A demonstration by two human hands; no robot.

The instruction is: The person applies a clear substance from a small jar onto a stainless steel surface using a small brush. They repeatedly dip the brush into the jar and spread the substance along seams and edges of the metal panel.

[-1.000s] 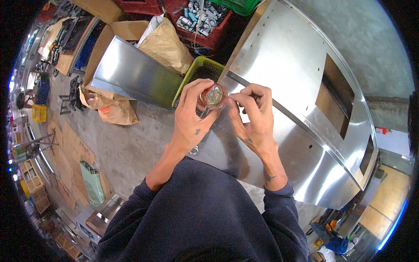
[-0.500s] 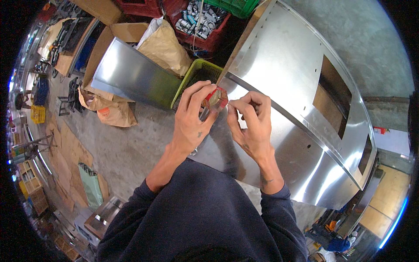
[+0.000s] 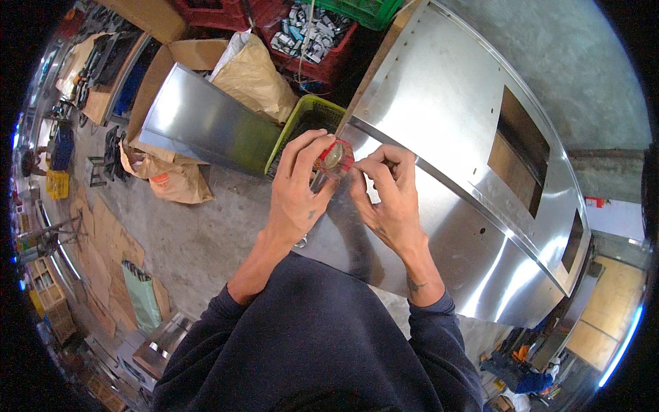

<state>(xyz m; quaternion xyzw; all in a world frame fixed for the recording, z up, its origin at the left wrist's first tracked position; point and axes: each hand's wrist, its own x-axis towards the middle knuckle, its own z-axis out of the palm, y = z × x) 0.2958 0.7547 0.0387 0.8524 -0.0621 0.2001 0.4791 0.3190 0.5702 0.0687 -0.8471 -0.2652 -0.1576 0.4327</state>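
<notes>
A small tool with a red handle (image 3: pixel 334 158) is held in the left hand (image 3: pixel 296 199), with the fingers closed around it, above the near edge of a large shiny metal sheet (image 3: pixel 453 103). The right hand (image 3: pixel 386 199) is placed just beside the left one, and its fingertips are pinched together close to the red handle; what is pinched between them is too small to be seen. The two hands are almost touching. Behind the hands, a green plastic basket (image 3: pixel 300 117) is seen on the floor, next to a folded metal piece (image 3: pixel 199 123) and a brown paper bag (image 3: pixel 250 75). A red crate with small metal parts (image 3: pixel 309 34) is standing further back.
</notes>
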